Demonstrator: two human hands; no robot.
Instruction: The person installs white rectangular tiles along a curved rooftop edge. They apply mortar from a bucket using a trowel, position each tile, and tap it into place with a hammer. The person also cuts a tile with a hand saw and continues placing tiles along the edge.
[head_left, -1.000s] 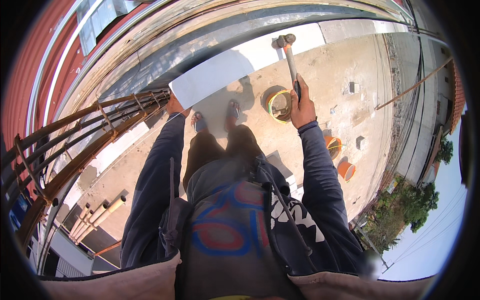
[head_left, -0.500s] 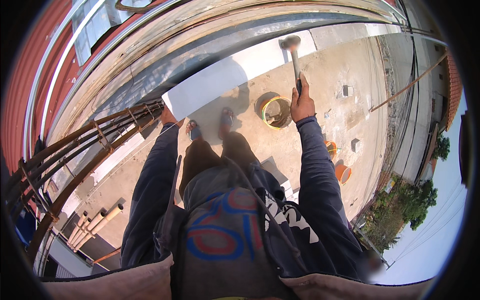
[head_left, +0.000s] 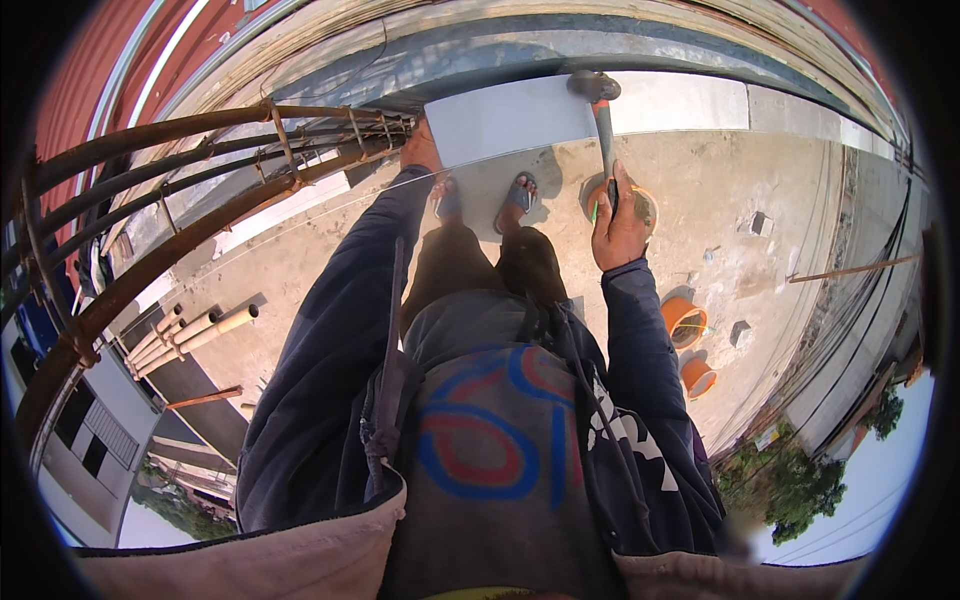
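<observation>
A row of pale blocks runs along the wall in front of me; the nearest white block point(head_left: 510, 125) lies in shade. Against its left end my left hand point(head_left: 420, 148) rests with the fingers stretched along the end face, partly hidden. My right hand point(head_left: 622, 225) is closed round the dark grip of a mallet point(head_left: 605, 135). The mallet's dark, rounded head is over the right end of the shaded block, close to the joint with the sunlit block point(head_left: 680, 103); whether it touches I cannot tell. Behind my right hand a bucket point(head_left: 650, 208) is partly covered.
A rusty rebar cage point(head_left: 215, 200) reaches in from the left, up to my left hand. A thin string point(head_left: 330, 211) runs near the blocks. Two orange buckets point(head_left: 684, 322) and several bamboo poles point(head_left: 205, 328) are further back. My sandalled feet point(head_left: 515, 205) are just before the blocks.
My view has turned, so the blocks and rebar cage sit differently in the picture. The mallet head has moved from the sunlit part to the joint of the shaded block. Both hands keep their places.
</observation>
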